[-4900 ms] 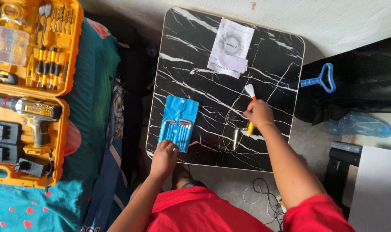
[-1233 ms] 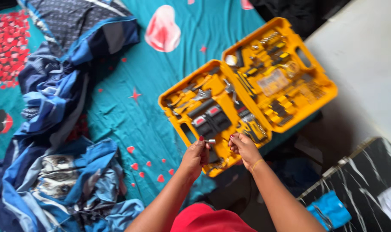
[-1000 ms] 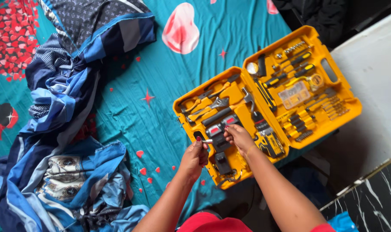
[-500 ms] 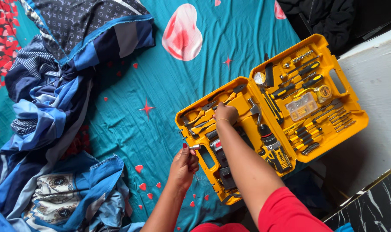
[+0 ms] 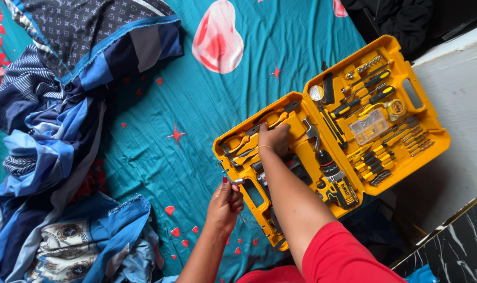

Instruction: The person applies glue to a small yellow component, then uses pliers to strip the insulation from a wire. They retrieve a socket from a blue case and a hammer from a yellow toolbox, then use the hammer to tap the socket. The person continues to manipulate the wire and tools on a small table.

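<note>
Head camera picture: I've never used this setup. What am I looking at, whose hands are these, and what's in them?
It is one view from a camera worn on a person's head, looking down at their own bare hands. An open yellow tool case lies on a teal bedsheet, with crumpled blue fabric alongside. The right hand reaches into the case, resting on the pliers near a cordless drill. The left hand, at the case's edge, pinches a small metal piece; what it is cannot be told.

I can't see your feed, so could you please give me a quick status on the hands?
Left hand pinching a small metal bit at the yellow toolcase edge. Right hand down among the pliers. Nothing in the way.
</note>
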